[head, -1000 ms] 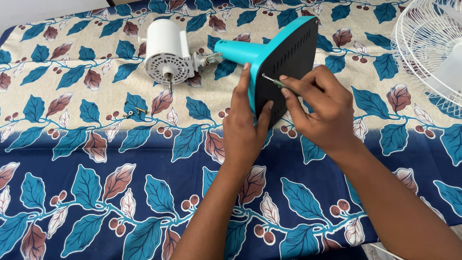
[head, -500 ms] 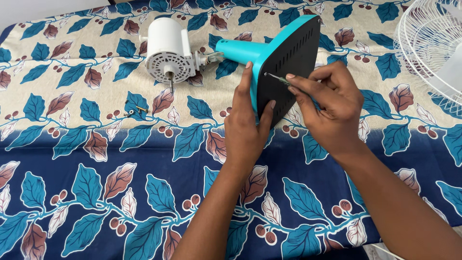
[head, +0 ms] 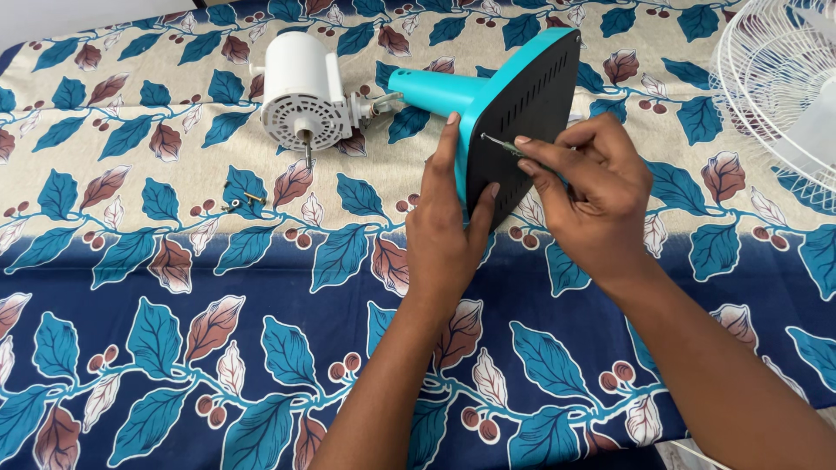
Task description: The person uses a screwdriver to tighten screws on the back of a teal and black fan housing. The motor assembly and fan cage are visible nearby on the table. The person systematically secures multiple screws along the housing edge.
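A teal fan stand lies on its side on a leaf-patterned cloth, its black slotted base plate facing me. My left hand grips the plate's lower left edge, thumb on the black face. My right hand holds a thin screwdriver, whose tip rests against the plate near its left side. The white motor housing with its shaft lies joined to the stand's far end.
Small loose screws lie on the cloth left of my hands. A white wire fan guard sits at the right edge. The cloth covers the whole surface.
My right hand has shifted slightly and turned around the screwdriver, whose tip stays on the same spot of the plate. My left hand keeps its grip.
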